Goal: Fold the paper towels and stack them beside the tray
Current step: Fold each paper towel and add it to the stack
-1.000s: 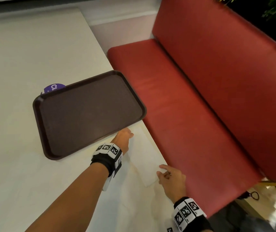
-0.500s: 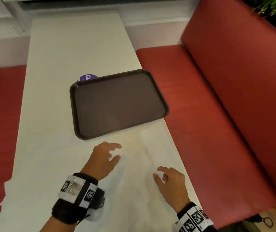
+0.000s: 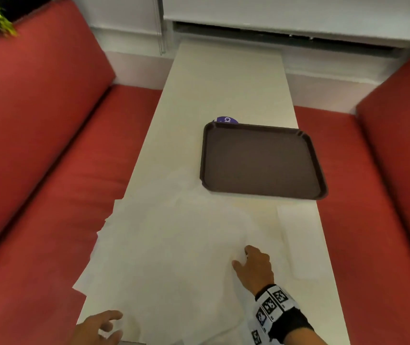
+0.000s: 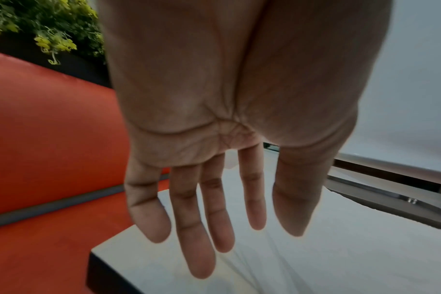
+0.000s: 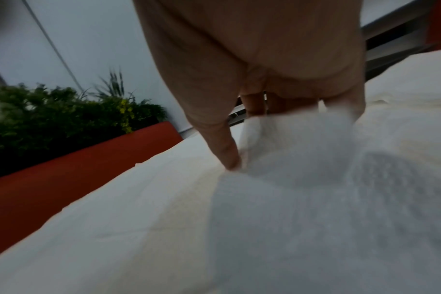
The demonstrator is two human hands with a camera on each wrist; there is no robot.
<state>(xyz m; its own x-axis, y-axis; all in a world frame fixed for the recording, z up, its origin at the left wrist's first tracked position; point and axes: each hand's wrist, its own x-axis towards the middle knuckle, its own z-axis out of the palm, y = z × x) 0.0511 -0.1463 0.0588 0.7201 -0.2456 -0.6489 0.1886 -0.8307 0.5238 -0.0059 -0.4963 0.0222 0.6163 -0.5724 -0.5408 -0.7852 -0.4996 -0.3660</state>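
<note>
Thin white paper towels [image 3: 164,245] lie unfolded and overlapping across the near half of the long white worktop [image 3: 224,83], their ragged edges overhanging its left side; the sheets blend together and cannot be counted. One folded white paper towel [image 3: 298,240] lies flat near the right edge, just in front of the one dark brown rectangular plastic tray [image 3: 261,160]. The right hand [image 3: 255,266] bunches a raised fold of sheet between thumb and curled fingers [image 5: 224,151]. The left hand [image 3: 97,327] hovers at the near left corner, fingers [image 4: 199,228] straight and slightly spread, holding nothing. One purple disc [image 3: 227,119] shows behind the tray. Two red upholstered benches [image 3: 49,145] flank the worktop.
</note>
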